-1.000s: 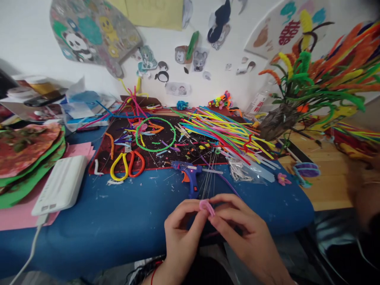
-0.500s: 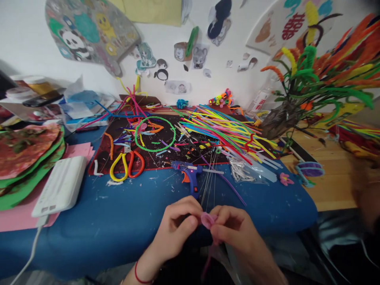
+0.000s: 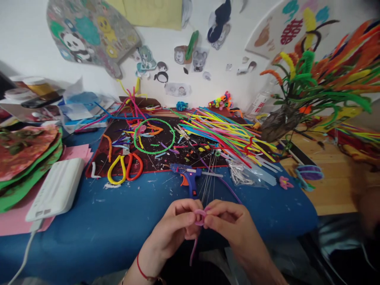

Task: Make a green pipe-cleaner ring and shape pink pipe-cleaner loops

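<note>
My left hand [image 3: 175,227] and my right hand [image 3: 230,223] meet at the near edge of the blue table cover [image 3: 118,221]. Both pinch a pink pipe cleaner [image 3: 199,215], which is bent into a small loop between my fingertips. Its loose tail hangs down below my hands. A red string circles my left wrist. Just beyond my fingers lies a blue glue gun [image 3: 190,178] beside a bundle of thin wires [image 3: 209,174].
A black mat [image 3: 101,158] carries a green pipe-cleaner ring [image 3: 154,135], yellow-and-orange scissors [image 3: 124,168] and a heap of coloured pipe cleaners [image 3: 228,132]. A white power bank [image 3: 56,190] and paper discs [image 3: 26,154] lie at left. A pipe-cleaner bouquet [image 3: 311,79] stands right.
My hands have shifted slightly and kept working the pink pipe cleaner. The flat pink curl is now a small open loop, and a tail hangs below.
</note>
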Demonstrator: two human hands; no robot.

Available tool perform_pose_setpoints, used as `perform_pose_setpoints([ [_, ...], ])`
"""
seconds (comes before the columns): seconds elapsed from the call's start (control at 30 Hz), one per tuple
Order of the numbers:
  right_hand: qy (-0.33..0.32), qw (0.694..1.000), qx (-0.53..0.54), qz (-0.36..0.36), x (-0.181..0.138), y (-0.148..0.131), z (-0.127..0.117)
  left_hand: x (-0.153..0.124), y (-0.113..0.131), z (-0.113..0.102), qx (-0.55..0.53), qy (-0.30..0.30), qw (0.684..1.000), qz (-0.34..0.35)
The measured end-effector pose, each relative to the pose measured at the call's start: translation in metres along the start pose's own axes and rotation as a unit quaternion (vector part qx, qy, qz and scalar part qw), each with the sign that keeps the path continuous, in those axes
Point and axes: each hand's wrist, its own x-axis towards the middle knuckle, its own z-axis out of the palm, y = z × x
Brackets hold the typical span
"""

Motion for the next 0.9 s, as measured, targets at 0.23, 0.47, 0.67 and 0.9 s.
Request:
perform_pose_setpoints([
  [0.23,0.038,0.999,0.038,0.004,-0.01,0.019,0.005,-0.003,-0.007,-0.003,0.03,0.029,0.998,0.036],
  [0.47,0.048,0.997,0.06,0.004,-0.017,0.019,0.011,-0.006,-0.021,-0.005,0.086,0.057,0.988,0.113],
  [0.67,0.038,0.995,0.091,-0.004,-0.016,0.017,0.012,-0.004,-0.029,-0.009,0.074,0.071,0.983,0.15],
  [0.9,-0.028,0.984,-0.175,-0.016,-0.016,-0.005,-0.003,-0.004,-0.007,-0.006,0.178,0.081,0.98,0.037],
])
